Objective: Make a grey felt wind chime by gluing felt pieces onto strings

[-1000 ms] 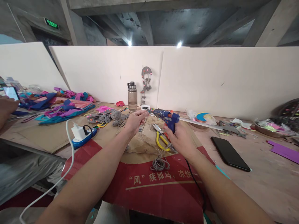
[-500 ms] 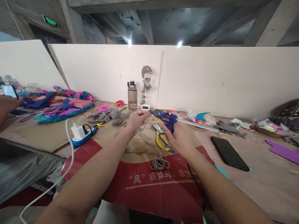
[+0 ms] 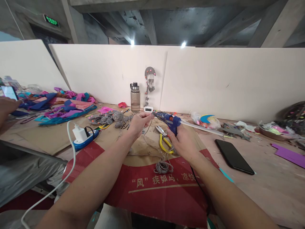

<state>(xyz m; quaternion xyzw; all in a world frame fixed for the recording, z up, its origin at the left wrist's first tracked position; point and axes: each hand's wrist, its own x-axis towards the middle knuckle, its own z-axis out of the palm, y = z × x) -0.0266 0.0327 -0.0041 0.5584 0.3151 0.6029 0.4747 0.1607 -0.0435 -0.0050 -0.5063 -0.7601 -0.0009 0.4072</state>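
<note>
Blue plastic fills my right hand, whose fingers are wrapped around the handle of a glue gun. Its nozzle points to the left, and a long, translucent glue stick juts out of its back end. At the nozzle, my left hand has thumb and fingertips pinched on grey yarn, which trails down from them; whatever else is pinched there is too small to tell, and I cannot see whether the tip touches it. Both hands are raised over a sheet of red and brown cardboard laid on the surface.

Beneath the gun lie pliers with yellow handles, and nearer to me rests a loose coil of yarn. A black phone lies to the right of my right hand. Beyond my left hand stand a bottle and a small white clock, with a grey crescent ornament against the white board behind. Far left, another person's hand holds a lit phone.
</note>
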